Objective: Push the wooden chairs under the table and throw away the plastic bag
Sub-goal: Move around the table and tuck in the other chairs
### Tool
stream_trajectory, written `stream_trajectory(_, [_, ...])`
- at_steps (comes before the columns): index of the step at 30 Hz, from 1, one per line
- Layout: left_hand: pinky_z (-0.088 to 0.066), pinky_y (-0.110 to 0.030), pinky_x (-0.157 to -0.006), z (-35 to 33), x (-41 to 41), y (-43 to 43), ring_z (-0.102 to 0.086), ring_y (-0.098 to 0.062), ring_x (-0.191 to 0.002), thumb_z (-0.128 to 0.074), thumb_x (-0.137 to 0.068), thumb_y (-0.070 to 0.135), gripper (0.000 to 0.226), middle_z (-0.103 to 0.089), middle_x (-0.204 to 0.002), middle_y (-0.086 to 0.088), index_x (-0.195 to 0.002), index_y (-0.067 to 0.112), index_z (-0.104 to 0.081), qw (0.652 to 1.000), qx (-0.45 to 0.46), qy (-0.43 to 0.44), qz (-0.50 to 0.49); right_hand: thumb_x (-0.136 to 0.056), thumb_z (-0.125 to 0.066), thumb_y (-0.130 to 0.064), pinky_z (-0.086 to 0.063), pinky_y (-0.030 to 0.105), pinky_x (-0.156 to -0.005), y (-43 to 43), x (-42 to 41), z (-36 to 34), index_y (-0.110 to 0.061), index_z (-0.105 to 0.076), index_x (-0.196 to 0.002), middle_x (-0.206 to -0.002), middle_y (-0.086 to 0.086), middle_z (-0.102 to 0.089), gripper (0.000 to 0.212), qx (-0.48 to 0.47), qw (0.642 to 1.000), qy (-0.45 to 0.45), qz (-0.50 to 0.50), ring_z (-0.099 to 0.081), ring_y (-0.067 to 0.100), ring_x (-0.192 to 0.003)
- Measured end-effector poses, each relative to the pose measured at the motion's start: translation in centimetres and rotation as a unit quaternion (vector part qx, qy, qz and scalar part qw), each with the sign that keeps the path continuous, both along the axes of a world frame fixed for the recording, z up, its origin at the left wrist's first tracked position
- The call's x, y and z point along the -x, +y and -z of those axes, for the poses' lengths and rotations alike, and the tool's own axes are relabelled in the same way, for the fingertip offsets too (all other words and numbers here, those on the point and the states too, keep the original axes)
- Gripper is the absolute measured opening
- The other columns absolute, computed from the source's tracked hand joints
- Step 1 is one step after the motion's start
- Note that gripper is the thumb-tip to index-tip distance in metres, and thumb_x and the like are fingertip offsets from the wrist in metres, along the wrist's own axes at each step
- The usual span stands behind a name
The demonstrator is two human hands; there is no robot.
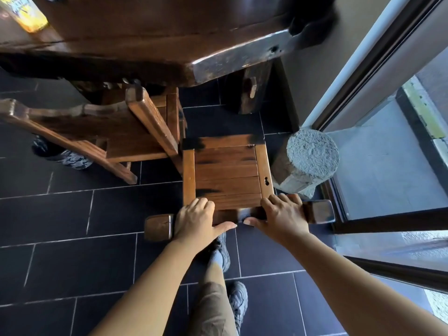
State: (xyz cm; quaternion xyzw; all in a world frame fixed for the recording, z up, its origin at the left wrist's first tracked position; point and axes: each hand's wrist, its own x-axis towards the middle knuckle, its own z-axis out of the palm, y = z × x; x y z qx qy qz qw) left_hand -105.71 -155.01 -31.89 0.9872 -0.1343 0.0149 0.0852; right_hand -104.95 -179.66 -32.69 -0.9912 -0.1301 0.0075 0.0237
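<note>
A wooden chair [226, 175] stands on the dark floor tiles in front of me, its slatted seat facing the dark wooden table [150, 44]. Both my hands grip the top rail of its backrest: my left hand [196, 219] on the left part, my right hand [282, 215] on the right part, fingers curled over the rail. The seat's front edge lies short of the table edge. A second wooden chair [97, 127] stands to the left, its seat partly under the table. A yellow plastic bag [25, 12] lies on the table at the top left.
A rough stone post [308, 161] stands right beside the chair's right side. A glass door with a dark frame [378, 132] runs along the right. The table's thick leg [249, 93] is ahead. Another person's patterned shoe [65, 157] shows by the left chair.
</note>
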Motion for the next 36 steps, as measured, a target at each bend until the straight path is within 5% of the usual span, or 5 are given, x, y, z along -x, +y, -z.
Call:
stream_trajectory(7, [-0.048,-0.036,-0.057,0.4,-5.0,0.6,-0.061,-0.023,-0.072,-0.041,-0.074,0.084,0.070,-0.057,-0.073,0.001,-0.073,0.016,-0.057,1.000,0.001,-0.021,-0.004,-0.076,-0.039,-0.088,-0.039,0.044,-0.084,0.5,-5.2,0.6,-0.021,-0.062,-0.077,-0.078,-0.002,-0.066,0.071,-0.005,0.999,-0.035,-0.010,-0.066,0.028,-0.083])
stream_trajectory(17, [-0.050,-0.038,-0.059,0.8,-13.0,2.4,-0.060,-0.024,-0.074,-0.033,-0.076,0.089,0.076,-0.058,-0.076,0.001,-0.075,0.016,-0.056,1.000,0.002,-0.011,0.000,-0.075,-0.043,-0.089,-0.038,0.044,-0.086,2.2,-13.1,0.6,-0.021,-0.063,-0.077,-0.078,-0.002,-0.067,0.071,0.011,1.000,-0.022,-0.009,-0.065,0.028,-0.084])
stream_trajectory(36, [-0.046,-0.033,-0.061,0.8,-30.2,4.2,-0.061,-0.022,-0.074,-0.037,-0.075,0.086,0.078,-0.062,-0.078,0.001,-0.078,0.013,-0.065,0.999,-0.008,-0.044,0.007,-0.080,-0.015,-0.090,-0.038,0.043,-0.086,4.0,-30.0,0.2,-0.021,-0.064,-0.084,-0.083,-0.002,-0.070,0.084,0.032,0.999,-0.030,-0.024,-0.065,0.026,-0.086])
